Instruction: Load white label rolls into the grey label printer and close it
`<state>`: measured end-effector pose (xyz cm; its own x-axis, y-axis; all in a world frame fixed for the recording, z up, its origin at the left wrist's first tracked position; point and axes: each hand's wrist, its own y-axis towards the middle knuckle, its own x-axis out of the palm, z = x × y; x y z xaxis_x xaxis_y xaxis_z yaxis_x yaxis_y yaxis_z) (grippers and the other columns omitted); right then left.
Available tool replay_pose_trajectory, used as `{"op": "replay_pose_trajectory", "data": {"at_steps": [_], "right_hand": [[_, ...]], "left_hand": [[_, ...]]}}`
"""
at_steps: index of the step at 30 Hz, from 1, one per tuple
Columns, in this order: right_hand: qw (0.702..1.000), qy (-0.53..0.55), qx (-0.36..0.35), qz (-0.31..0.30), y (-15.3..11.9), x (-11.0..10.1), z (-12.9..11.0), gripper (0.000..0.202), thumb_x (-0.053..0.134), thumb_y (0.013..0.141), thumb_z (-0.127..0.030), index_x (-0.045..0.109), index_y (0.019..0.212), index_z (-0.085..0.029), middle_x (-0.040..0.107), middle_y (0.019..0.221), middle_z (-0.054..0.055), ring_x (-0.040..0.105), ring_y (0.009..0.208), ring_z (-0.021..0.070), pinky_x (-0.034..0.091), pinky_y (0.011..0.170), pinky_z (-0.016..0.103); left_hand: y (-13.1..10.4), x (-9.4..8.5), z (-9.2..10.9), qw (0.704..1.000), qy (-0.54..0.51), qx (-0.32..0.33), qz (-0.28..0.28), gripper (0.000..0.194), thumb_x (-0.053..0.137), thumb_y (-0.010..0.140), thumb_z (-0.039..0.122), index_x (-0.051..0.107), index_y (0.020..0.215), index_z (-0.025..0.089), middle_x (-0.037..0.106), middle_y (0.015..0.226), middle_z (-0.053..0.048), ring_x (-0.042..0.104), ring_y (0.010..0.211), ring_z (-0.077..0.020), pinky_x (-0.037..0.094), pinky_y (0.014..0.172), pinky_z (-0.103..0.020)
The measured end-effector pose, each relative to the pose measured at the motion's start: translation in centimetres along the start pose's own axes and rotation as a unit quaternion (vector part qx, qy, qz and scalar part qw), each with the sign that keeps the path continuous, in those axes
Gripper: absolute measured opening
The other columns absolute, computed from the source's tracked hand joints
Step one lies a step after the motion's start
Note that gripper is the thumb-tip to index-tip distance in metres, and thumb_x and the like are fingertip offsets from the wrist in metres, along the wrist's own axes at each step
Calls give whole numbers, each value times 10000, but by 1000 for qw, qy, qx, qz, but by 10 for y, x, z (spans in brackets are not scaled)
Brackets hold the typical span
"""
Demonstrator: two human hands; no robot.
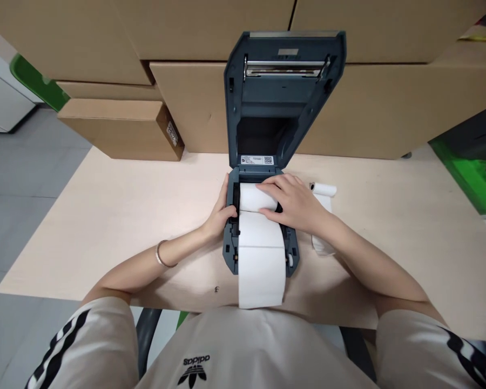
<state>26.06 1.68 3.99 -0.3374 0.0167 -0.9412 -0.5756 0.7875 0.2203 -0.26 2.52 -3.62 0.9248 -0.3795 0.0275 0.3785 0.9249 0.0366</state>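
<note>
A dark grey label printer (229, 243) stands on the table with its lid (273, 105) raised. Inside lies a white label roll (253, 197), and its strip (261, 270) runs forward over the front of the printer towards my body. My left hand (221, 212) grips the left side of the printer body, thumb over the inner edge. On the right, my right hand (289, 201) has its fingers and thumb on the right part of the roll. A small white roll (324, 189) with a loose strip lies right of the printer, partly behind my right forearm.
Large cardboard boxes (389, 108) line the back of the table. A flatter carton (117, 129) sits at the back left. A dark object (476, 135) on a green surface (461, 173) is at the far right.
</note>
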Motion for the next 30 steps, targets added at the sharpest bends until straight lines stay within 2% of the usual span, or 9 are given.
{"op": "replay_pose_trajectory", "data": {"at_steps": [6, 13, 16, 19, 22, 23, 25, 27, 30], "right_hand": [[1000, 11, 9, -10, 3, 0, 2, 604, 693, 995, -401, 715, 1546, -154, 746, 1441, 200, 648, 1306, 412, 527, 1105, 588], [995, 6, 30, -99, 21, -8, 6, 781, 781, 945, -558, 699, 1587, -120, 767, 1515, 224, 697, 1386, 460, 465, 1244, 664], [994, 5, 27, -108, 27, -9, 7, 780, 826, 906, -563, 727, 1556, -146, 778, 1515, 208, 701, 1422, 453, 431, 1313, 675], [994, 15, 31, -107, 29, -7, 8, 762, 859, 863, -543, 753, 1518, -167, 797, 1481, 187, 706, 1437, 439, 395, 1373, 672], [994, 23, 30, -102, 28, -4, 10, 734, 861, 858, -524, 756, 1506, -193, 809, 1453, 164, 725, 1415, 420, 397, 1388, 673], [994, 25, 28, -100, 28, -4, 10, 729, 860, 861, -523, 754, 1506, -200, 811, 1450, 158, 730, 1408, 414, 399, 1389, 673], [994, 30, 28, -98, 28, -3, 10, 735, 871, 855, -522, 752, 1505, -202, 814, 1441, 154, 739, 1400, 406, 399, 1394, 669], [994, 36, 30, -96, 28, -2, 10, 749, 892, 837, -518, 755, 1496, -188, 813, 1441, 164, 739, 1406, 411, 400, 1395, 667], [994, 43, 35, -94, 28, -2, 10, 753, 908, 821, -522, 764, 1479, -186, 818, 1445, 167, 729, 1429, 430, 398, 1390, 688]], "left_hand": [[2, -4, -9, 1000, 14, 22, -1, 1175, 679, 782, 265, 212, 1858, 317, 102, 2017, 39, -8, 1885, -380, 16, 1558, -540], [-1, -2, -11, 999, -3, 36, -5, 1128, 696, 820, 297, 211, 1837, 360, 161, 2003, 21, 85, 1873, -376, 76, 1551, -572], [0, -2, -12, 999, -35, 16, -9, 1092, 726, 858, 364, 224, 1826, 390, 189, 1995, 19, 137, 1863, -390, 122, 1540, -610], [5, -3, -15, 998, -53, 28, 19, 882, 692, 957, 561, 373, 1759, 379, 309, 1956, -14, 223, 1839, -391, 199, 1514, -619], [7, -6, -13, 983, 17, 151, 103, 774, 568, 1028, 795, 530, 1662, 352, 535, 1798, -76, 441, 1710, -380, 329, 1434, -589], [6, -8, -11, 966, 57, 214, 129, 756, 540, 1043, 815, 574, 1634, 346, 635, 1686, -87, 532, 1619, -369, 375, 1388, -580], [1, -10, -6, 921, 133, 334, 151, 624, 482, 1105, 744, 678, 1547, 348, 803, 1339, -73, 676, 1353, -339, 455, 1253, -565], [-5, -11, -2, 885, 193, 399, 142, 525, 392, 1169, 632, 787, 1377, 356, 828, 1023, -49, 695, 1070, -313, 483, 1068, -549], [-9, -11, 1, 870, 245, 416, 104, 579, 317, 1192, 584, 837, 1198, 331, 783, 809, -49, 619, 808, -290, 446, 846, -534]]}}
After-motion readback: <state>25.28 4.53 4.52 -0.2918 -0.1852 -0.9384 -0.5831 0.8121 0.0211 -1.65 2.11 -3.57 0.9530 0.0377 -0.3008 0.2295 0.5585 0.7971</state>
